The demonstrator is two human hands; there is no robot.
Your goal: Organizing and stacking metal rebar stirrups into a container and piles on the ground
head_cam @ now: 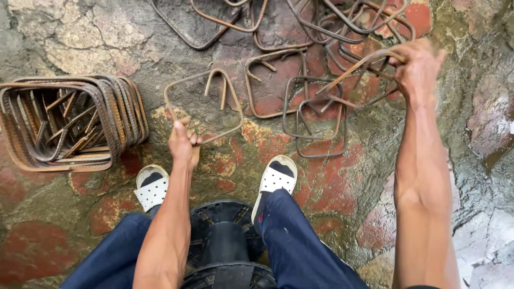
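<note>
My left hand [183,143] grips the near corner of a rusty bent steel stirrup [231,101] that lies on the ground in front of my feet. My right hand [418,68] is raised at the upper right, closed on another rusty stirrup [350,72] lifted out of a loose tangle. A neat stack of finished square stirrups [69,124] lies on its side at the left.
Several loose stirrups [278,32] are scattered across the top of the view on a worn red and grey concrete floor [321,182]. My feet in white sandals [274,179] flank a black plastic stool [225,241].
</note>
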